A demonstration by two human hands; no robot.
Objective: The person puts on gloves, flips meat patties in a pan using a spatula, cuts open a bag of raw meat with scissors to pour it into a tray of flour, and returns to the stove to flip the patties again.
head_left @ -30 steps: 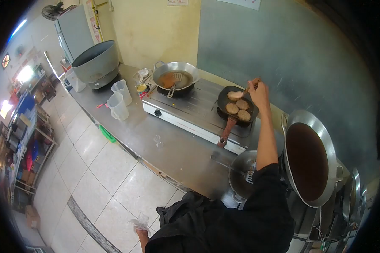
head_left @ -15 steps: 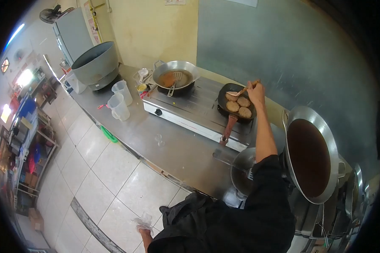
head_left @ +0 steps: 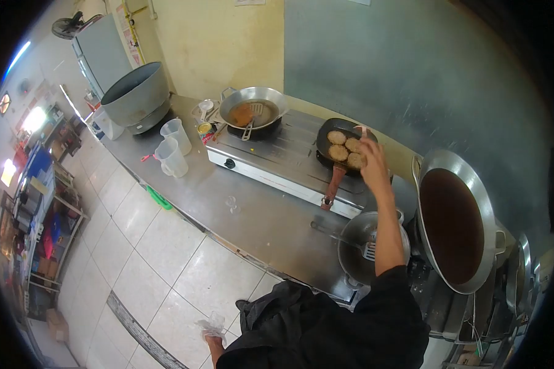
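My right hand (head_left: 373, 161) is at the right side of a small dark frying pan (head_left: 324, 132), with its fingers bent. A pale tip of a wooden-handled utensil (head_left: 362, 130) sticks up beside the fingers; its handle is hidden. Several round browned patties (head_left: 337, 153) lie in the pan, the rightmost ones partly behind my fingers. The pan's brown handle (head_left: 333, 186) points toward me over the stove front. Low down by my side, over the floor, hangs my left hand (head_left: 213, 334) with loose clear plastic around it; its fingers are unclear.
On the stove (head_left: 295, 144) a wide metal wok (head_left: 271, 95) holds oil and a slotted turner. Two plastic jugs (head_left: 173, 161) and a large grey pot (head_left: 135, 92) stand left. Near my right arm are a pot (head_left: 351, 261) with a slotted turner and a large wok of dark liquid (head_left: 452, 227).
My right hand has come down and toward me from the pan's far edge. The utensil's pale head has left the patties and now shows at the pan's far right rim. My left hand stays low.
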